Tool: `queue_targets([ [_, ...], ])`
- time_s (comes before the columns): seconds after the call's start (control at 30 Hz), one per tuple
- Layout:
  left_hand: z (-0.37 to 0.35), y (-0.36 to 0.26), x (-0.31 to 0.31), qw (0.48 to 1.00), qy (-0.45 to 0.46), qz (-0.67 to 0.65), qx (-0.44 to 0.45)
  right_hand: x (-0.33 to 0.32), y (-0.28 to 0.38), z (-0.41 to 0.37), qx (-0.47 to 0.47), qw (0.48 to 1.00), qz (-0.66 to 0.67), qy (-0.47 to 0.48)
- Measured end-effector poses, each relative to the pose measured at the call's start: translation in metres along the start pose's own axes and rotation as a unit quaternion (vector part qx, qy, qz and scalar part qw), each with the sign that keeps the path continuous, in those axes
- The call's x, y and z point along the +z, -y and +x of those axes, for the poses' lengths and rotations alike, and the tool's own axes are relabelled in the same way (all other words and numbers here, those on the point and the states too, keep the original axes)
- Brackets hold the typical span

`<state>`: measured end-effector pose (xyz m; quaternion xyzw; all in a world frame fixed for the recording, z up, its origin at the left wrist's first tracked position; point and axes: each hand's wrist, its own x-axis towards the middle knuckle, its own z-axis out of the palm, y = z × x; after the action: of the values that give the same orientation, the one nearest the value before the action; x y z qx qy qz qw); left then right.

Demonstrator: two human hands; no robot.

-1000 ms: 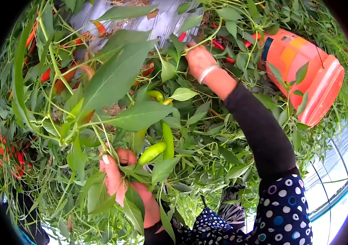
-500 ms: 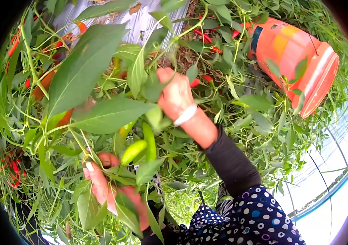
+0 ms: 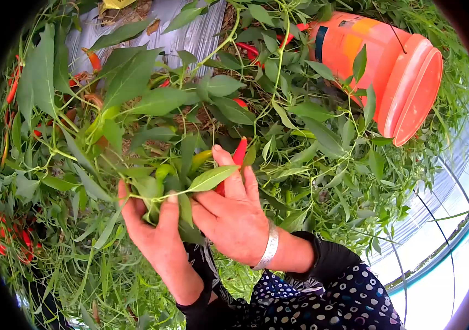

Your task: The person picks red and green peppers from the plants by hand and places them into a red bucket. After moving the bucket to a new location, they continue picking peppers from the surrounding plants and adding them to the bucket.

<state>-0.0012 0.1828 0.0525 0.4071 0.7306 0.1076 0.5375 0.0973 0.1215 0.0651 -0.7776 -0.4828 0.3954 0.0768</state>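
Observation:
My left hand [image 3: 157, 239] is closed around a leafy chili plant stem [image 3: 152, 199], with thumb and fingers on either side of it. Just to its right, my right hand [image 3: 232, 223] has a red chili pepper [image 3: 240, 152] lodged between its fingers, the tip pointing up; part of the pepper is hidden behind them. A green chili pepper [image 3: 164, 172] hangs above my left hand. A yellow-green chili pepper [image 3: 200, 159] hangs close to my right fingertips. Leaves cover some of both hands' fingers.
An orange-red bucket [image 3: 372, 69] lies tilted on the plants at the upper right. Red chilies [image 3: 25, 239] cluster at the lower left. Silvery plastic sheeting [image 3: 185, 38] covers ground at the top. A white sheet [image 3: 427, 242] with dark lines crossing it lies at the right.
My right hand has come down from the upper leaves to beside my left hand, and a red chili pepper now shows in its fingers. My left hand has risen and turned upward on the stem.

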Motion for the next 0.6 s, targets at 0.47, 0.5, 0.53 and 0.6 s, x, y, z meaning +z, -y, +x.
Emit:
queue_targets([
  [0.47,-0.005,-0.001,-0.03,0.986,-0.135,0.02,-0.096,0.015,-0.246,0.04,0.414,0.766,0.488,-0.064],
  [0.5,-0.003,0.003,-0.03,0.985,-0.141,0.018,-0.094,0.026,-0.254,0.052,0.417,0.801,0.427,-0.04],
  [0.53,-0.001,0.007,-0.029,0.975,-0.159,-0.111,-0.108,0.034,-0.259,0.068,0.412,0.802,0.43,-0.037],
  [0.6,0.001,0.01,-0.032,0.949,-0.174,-0.237,-0.118,0.046,-0.262,0.091,0.417,0.884,0.206,0.032],
])
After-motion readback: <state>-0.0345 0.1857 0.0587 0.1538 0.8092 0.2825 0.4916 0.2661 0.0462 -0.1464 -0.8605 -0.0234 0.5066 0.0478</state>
